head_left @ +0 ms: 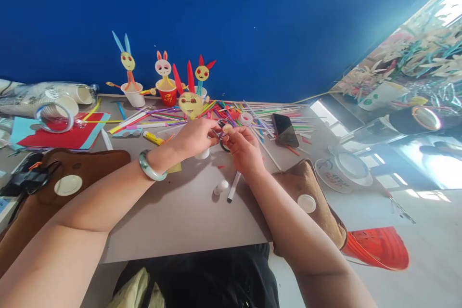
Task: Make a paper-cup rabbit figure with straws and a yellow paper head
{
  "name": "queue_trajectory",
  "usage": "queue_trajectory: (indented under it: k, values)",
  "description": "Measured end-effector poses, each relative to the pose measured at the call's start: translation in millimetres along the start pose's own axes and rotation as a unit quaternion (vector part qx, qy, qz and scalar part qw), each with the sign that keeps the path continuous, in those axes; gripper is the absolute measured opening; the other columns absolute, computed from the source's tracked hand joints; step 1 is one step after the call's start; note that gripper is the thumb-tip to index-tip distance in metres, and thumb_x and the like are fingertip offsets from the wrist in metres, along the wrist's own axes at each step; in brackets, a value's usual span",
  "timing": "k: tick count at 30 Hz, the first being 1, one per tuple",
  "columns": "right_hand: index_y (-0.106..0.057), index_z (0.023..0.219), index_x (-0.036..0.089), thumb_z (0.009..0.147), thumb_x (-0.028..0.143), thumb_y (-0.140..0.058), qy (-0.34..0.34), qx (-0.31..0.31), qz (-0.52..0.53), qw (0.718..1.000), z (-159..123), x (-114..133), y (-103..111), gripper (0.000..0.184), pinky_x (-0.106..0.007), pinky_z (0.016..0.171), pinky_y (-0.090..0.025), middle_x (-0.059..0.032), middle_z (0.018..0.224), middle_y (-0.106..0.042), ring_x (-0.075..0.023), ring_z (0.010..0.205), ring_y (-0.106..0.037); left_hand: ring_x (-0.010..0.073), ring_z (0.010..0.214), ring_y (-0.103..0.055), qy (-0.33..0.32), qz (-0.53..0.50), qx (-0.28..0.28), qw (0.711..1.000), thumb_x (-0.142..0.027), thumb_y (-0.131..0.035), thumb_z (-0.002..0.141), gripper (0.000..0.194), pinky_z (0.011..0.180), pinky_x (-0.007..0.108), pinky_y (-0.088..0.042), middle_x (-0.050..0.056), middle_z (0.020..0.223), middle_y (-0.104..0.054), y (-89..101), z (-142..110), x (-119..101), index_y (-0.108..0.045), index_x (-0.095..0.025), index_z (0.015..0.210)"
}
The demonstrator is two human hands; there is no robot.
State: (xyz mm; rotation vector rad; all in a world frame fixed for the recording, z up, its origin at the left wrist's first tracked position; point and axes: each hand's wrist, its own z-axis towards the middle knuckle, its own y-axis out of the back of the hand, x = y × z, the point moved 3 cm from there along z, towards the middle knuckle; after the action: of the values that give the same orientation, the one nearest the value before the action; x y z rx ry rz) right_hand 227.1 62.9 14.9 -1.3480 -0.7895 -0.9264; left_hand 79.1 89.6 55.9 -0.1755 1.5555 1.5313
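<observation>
Finished: four bunny cups (164, 84) at counter's (180, 211) 12 o'clock. In progress: left hand (197, 137) and right hand (243, 149) pinch scissors (221, 131) at centre. Unused: straws (274, 113) at 1 o'clock.

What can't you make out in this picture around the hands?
Head view:
- What the left hand and right hand pinch together: too small, covered by fingers.
- White cup: mostly hidden under the left hand.
- Black ring: partly behind the right hand.
- Phone screen: dark, unreadable.
</observation>
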Motion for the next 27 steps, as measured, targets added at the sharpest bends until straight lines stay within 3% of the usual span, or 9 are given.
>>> queue_trajectory:
  k: [10, 21, 27]
  values:
    - [-0.062, 0.068, 0.023, 0.069, 0.032, -0.081, 0.023, -0.008, -0.020, 0.999, -2, -8, 1, 0.022, -0.026, 0.063, -0.046, 0.0035, 0.069, -0.065, -0.0101, 0.063, -0.056, 0.0173, 0.073, -0.068, -0.026, 0.040, -0.013, 0.999, -0.016, -0.064, 0.080, 0.010, 0.063, 0.026, -0.044, 0.002, 0.081, -0.076, -1.0, -3, -4, -0.073, -0.019, 0.083]
    - [-0.060, 0.067, 0.022, 0.069, 0.034, -0.083, 0.023, -0.030, -0.026, 0.999, -5, -14, -2, 0.026, -0.027, 0.064, -0.045, 0.0033, 0.068, -0.065, -0.0102, 0.064, -0.056, 0.0151, 0.068, -0.064, -0.012, 0.021, -0.039, 0.999, -0.022, -0.062, 0.082, 0.013, 0.062, 0.025, -0.042, 0.001, 0.078, -0.076, -2.2, -3, -6, -0.074, -0.019, 0.085]
    - [-0.059, 0.065, 0.022, 0.068, 0.037, -0.083, 0.020, -0.034, -0.029, 0.999, -6, -15, -4, 0.029, -0.026, 0.063, -0.044, 0.0034, 0.065, -0.065, -0.0103, 0.062, -0.054, 0.0143, 0.069, -0.065, -0.017, 0.001, -0.033, 0.999, -0.017, -0.061, 0.076, 0.015, 0.068, 0.024, -0.047, 0.000, 0.079, -0.076, -2.4, -3, -7, -0.072, -0.018, 0.086]
